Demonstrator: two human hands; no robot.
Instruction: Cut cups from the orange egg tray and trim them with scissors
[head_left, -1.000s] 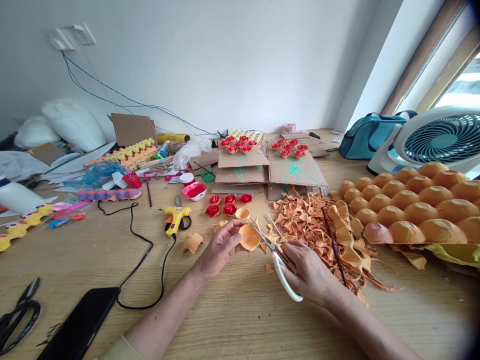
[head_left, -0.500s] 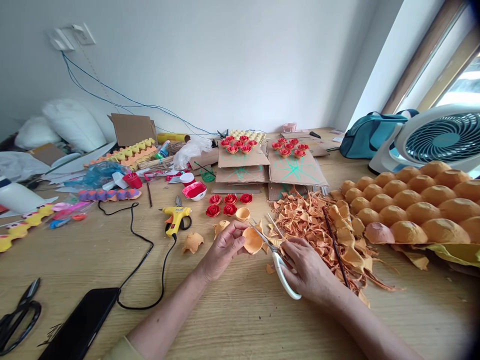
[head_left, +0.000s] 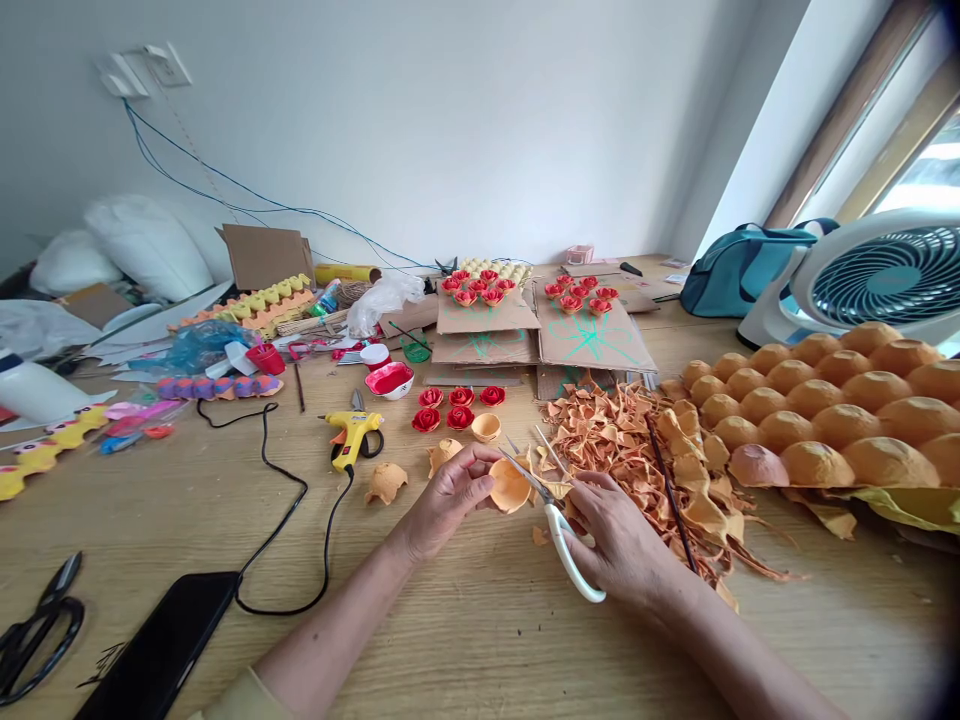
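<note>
My left hand pinches the rim of an orange egg-carton cup, its hollow side turned up toward me. In my right hand is a pair of scissors with white handles, fingers through the loops. The blades lie along the cup's right edge, and a small trimmed scrap shows by the blades. Close behind sit another cut cup and two upturned cups, one of them an orange cup left of my hand. Several red paper roses lie beyond.
Orange carton scraps pile up at right, with a dark stick across them, beside a large egg tray. A yellow glue gun, its cord, a phone and black scissors lie at left. Cardboard with red roses stands behind.
The cup and both hands have shifted very slightly. A small trimmed scrap now shows more plainly by the scissor blades. Otherwise the table looks the same.
</note>
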